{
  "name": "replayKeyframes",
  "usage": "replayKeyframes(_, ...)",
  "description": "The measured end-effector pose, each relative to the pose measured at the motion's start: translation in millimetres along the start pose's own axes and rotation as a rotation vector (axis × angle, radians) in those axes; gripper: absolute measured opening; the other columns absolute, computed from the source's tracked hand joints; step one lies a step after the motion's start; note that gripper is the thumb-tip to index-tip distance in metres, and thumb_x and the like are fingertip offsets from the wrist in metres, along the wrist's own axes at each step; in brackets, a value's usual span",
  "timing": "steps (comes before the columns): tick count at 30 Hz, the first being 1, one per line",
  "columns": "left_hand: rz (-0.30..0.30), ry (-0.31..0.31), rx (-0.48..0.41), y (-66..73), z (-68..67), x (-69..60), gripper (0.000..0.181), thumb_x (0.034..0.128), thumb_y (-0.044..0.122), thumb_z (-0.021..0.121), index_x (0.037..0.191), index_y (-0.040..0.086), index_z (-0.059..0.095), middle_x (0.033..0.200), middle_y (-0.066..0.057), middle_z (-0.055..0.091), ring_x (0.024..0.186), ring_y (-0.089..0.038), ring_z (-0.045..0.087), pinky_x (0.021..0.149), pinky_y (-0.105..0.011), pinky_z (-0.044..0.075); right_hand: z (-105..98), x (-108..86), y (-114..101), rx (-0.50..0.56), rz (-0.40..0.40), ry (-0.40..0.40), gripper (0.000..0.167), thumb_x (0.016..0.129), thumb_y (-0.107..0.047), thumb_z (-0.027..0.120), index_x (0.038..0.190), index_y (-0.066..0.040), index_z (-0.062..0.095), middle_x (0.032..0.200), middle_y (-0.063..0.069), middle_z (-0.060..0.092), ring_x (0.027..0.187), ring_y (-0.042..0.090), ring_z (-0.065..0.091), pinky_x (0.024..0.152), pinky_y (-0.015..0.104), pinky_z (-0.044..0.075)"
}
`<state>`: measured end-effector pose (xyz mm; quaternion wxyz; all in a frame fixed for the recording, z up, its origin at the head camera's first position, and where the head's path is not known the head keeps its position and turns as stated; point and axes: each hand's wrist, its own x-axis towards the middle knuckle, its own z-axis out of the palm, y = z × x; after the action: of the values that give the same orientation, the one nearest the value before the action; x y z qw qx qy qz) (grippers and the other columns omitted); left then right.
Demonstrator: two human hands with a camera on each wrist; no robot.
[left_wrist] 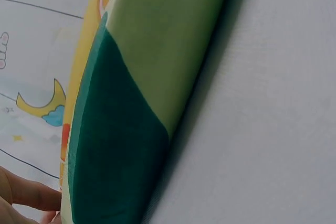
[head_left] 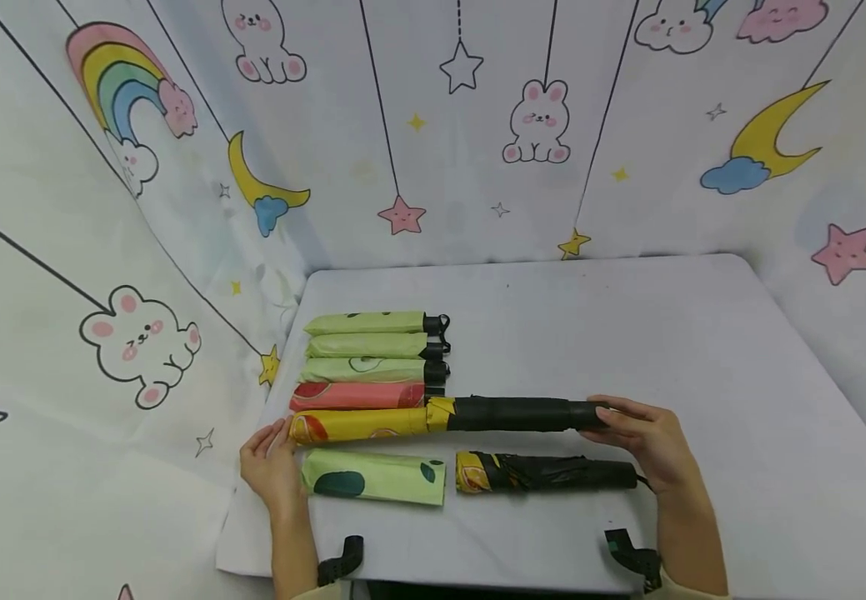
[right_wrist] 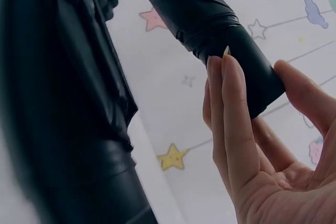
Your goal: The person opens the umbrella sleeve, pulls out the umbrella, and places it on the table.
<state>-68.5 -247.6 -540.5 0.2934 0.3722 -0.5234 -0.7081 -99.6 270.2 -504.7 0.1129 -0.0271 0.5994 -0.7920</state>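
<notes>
A yellow sleeve with orange-slice prints covers the left part of a black folded umbrella lying across the table. At the sleeve's left end, my left hand pinches it with the fingertips; in the left wrist view the fingers are partly hidden behind a green sleeve. My right hand holds the umbrella's black handle end between thumb and fingers, and the right wrist view shows the hand round that handle. Nearer the front lies a second black umbrella with yellow showing at its left end.
Behind the yellow sleeve lie a red sleeved umbrella and several light green ones, parallel, with black handles to the right. A flat green sleeve lies in front. All rest on a white table beside patterned cloth walls.
</notes>
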Motion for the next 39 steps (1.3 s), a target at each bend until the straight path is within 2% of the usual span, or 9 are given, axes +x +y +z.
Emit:
replayKeyframes(8,0.012,0.002,0.02,0.3,-1.9,0.4,0.045,0.0874,-0.026,0.053,0.127,-0.006,0.047,0.123,-0.019,0.06,0.118,-0.028,0.071,0.094,-0.027,0.057,-8.8,-4.1,2.8,0.024,0.009,-0.01,0.025,0.103,0.005,0.058,0.124,0.01,0.07,0.117,0.008,0.075,0.092,0.028,0.078,0.087,0.045,0.062)
replayKeyframes(17,0.016,0.009,0.01,-2.2,-3.6,1.5,0.046,0.0859,-0.027,0.054,0.126,-0.006,0.047,0.123,-0.02,0.061,0.116,-0.027,0.072,0.091,-0.025,0.058,-22.1,-9.1,7.4,0.043,0.012,-0.018,0.026,0.103,0.007,0.055,0.124,0.011,0.07,0.116,0.007,0.076,0.093,0.027,0.078,0.087,0.046,0.062)
replayKeyframes(26,0.0,0.004,0.018,-1.7,-4.3,2.0,0.047,0.0869,-0.026,0.054,0.129,-0.008,0.045,0.125,-0.021,0.06,0.118,-0.028,0.071,0.093,-0.025,0.058,-32.5,-10.5,15.8,0.021,0.059,-0.015,0.025,0.104,0.005,0.056,0.124,0.009,0.071,0.116,0.005,0.076,0.093,0.027,0.078,0.088,0.044,0.062)
replayKeyframes(33,0.012,0.01,0.016,-2.2,-5.5,2.5,0.047,0.0856,-0.027,0.053,0.129,-0.008,0.045,0.123,-0.021,0.06,0.114,-0.026,0.072,0.09,-0.023,0.058,-39.1,-8.4,23.5,-0.071,0.104,-0.037,0.029,0.104,0.001,0.059,0.129,0.015,0.065,0.119,0.003,0.076,0.097,0.032,0.077,0.094,0.042,0.06)
replayKeyframes(35,0.015,0.013,0.011,-2.3,-5.5,2.7,0.048,0.0852,-0.028,0.053,0.129,-0.009,0.045,0.122,-0.02,0.061,0.114,-0.025,0.073,0.089,-0.022,0.059,-40.9,-8.0,23.9,-0.121,0.109,-0.04,0.033,0.104,-0.001,0.06,0.132,0.017,0.061,0.12,0.002,0.076,0.098,0.034,0.077,0.096,0.036,0.06)
replayKeyframes(39,0.011,0.012,0.012,-3.1,-5.1,2.9,0.048,0.0858,-0.027,0.053,0.129,-0.009,0.045,0.122,-0.02,0.061,0.114,-0.025,0.073,0.089,-0.022,0.059,-40.2,-7.8,21.9,-0.278,0.128,-0.001,0.043,0.104,-0.012,0.065,0.137,0.014,0.059,0.121,-0.002,0.075,0.101,0.029,0.077,0.094,0.024,0.057)
